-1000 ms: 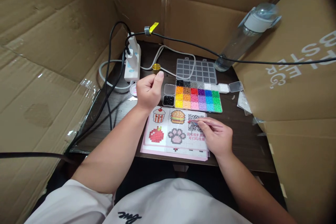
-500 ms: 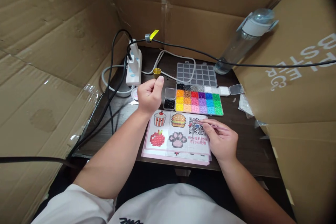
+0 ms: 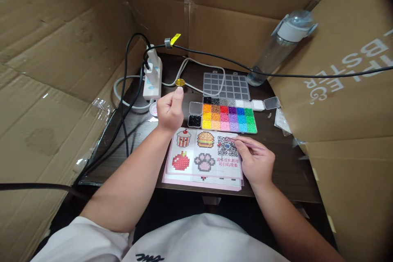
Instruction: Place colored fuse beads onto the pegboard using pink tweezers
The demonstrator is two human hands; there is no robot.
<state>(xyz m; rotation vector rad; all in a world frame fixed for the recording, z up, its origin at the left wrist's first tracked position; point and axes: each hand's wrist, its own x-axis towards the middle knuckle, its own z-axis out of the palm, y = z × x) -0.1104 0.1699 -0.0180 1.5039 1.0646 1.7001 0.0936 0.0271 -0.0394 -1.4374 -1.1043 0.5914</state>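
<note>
My left hand point(image 3: 170, 110) is raised above the dark table point(image 3: 285, 172) in a loose fist with the thumb up; nothing shows inside it. It hovers just left of a small box of black beads point(image 3: 194, 120) and below a gold cap point(image 3: 179, 82). My right hand point(image 3: 256, 161) pinches thin pink tweezers point(image 3: 247, 144), their tip over the QR code on a pattern sheet point(image 3: 196, 151) showing a cupcake, burger, apple and paw. The sheet lies on a pink pegboard point(image 3: 202, 183). Behind it is a bead tray point(image 3: 229, 116) with many colours.
A clear compartment lid point(image 3: 226, 86) lies behind the tray. A white power strip point(image 3: 152, 73) with black cables sits at back left. A clear water bottle point(image 3: 278, 47) leans at back right. Cardboard walls point(image 3: 61, 49) enclose the table on all sides.
Both hands stay almost where they were: left fist still raised, tweezers still over the QR code. The view has drifted slightly, so everything sits a bit further left.
</note>
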